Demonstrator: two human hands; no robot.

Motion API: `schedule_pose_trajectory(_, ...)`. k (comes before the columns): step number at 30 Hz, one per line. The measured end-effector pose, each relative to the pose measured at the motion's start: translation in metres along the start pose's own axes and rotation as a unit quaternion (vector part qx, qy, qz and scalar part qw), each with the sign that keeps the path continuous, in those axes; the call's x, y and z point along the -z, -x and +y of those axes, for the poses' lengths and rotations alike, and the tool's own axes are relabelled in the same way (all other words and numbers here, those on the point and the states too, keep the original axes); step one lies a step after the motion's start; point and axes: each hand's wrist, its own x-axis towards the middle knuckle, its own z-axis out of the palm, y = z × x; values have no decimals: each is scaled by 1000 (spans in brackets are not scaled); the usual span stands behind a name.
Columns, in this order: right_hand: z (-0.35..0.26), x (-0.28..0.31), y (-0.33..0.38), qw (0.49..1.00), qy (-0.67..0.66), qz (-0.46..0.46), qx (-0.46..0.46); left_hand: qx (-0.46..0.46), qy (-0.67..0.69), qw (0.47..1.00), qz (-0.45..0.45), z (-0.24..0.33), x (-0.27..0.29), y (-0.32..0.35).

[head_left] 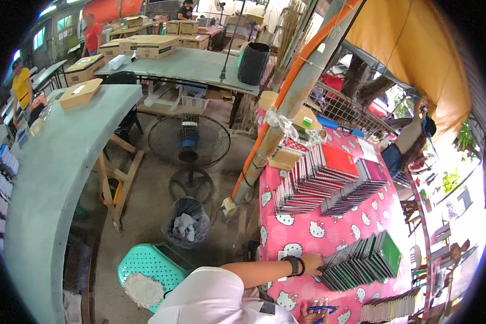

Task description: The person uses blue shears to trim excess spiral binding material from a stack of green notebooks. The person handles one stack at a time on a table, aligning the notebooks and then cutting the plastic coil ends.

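Note:
My left arm reaches across the pink patterned tablecloth (308, 235). With a dark watch and a beaded bracelet on the wrist, my left hand (312, 264) has its curled fingers at the near left end of a fanned row of green-covered notebooks (362, 262). They appear closed on a notebook's corner, though the fingertips are partly hidden. Low in the picture, my right hand (309, 313) is closed around a blue pen (324, 308), close to the table's near side. Part of this hand is cut off by the lower edge.
Red-covered notebooks (321, 170) and purple-covered ones (359, 186) stand fanned farther back. Another notebook row (390, 306) lies at the lower right. A pole (286, 113) rises beside the table. Left are a fan (189, 141), a lined bin (186, 224) and a turquoise stool (151, 262).

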Motion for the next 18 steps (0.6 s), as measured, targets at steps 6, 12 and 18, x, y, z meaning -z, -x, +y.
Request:
schedule_pose_trajectory(6,-14,-11,3,958,272,78,46,30,76,994,72,57,49,-3)
schedule_pose_trajectory(12,-32,-13,7,884,414,139,168,-42,252,950,178,87,90,-25)
schedule_pose_trajectory(18,-47,-42,11,856,414,153,269,-67,201,966,148,94,104,-43)
